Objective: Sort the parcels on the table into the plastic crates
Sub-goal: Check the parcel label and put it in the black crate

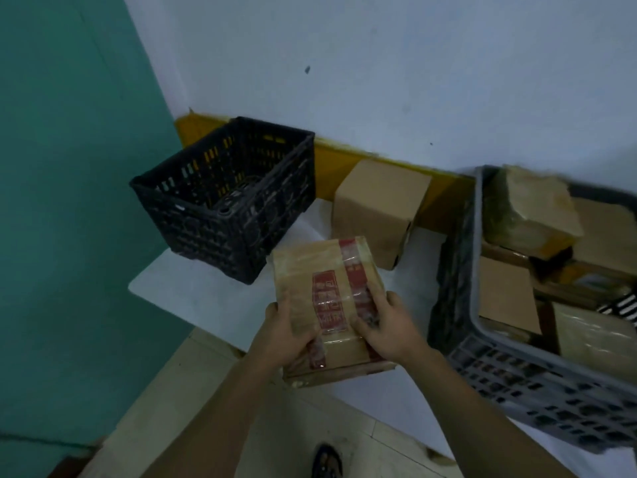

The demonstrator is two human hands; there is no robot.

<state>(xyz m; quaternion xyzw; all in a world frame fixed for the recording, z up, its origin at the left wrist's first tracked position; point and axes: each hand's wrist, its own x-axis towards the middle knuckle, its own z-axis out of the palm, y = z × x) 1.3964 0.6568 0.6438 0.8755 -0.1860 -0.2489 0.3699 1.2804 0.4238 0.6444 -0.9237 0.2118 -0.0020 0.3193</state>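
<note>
A flat brown parcel [324,270] wrapped in clear tape with red printed strips is held over the front of the white table [193,298]. My left hand [284,334] grips its near left edge, thumb on top. My right hand [387,326] grips its near right side, fingers spread over the red tape. A black plastic crate [220,201] stands at the table's back left and looks empty. A grey plastic crate [489,367] at the right holds several parcels. A plain cardboard box [375,208] stands on the table between the crates, behind the held parcel.
A white wall with a yellow base strip [327,153] runs behind the table. A teal wall [69,201] is at the left. Tiled floor [193,408] and a sandalled foot [325,460] show below the table's front edge.
</note>
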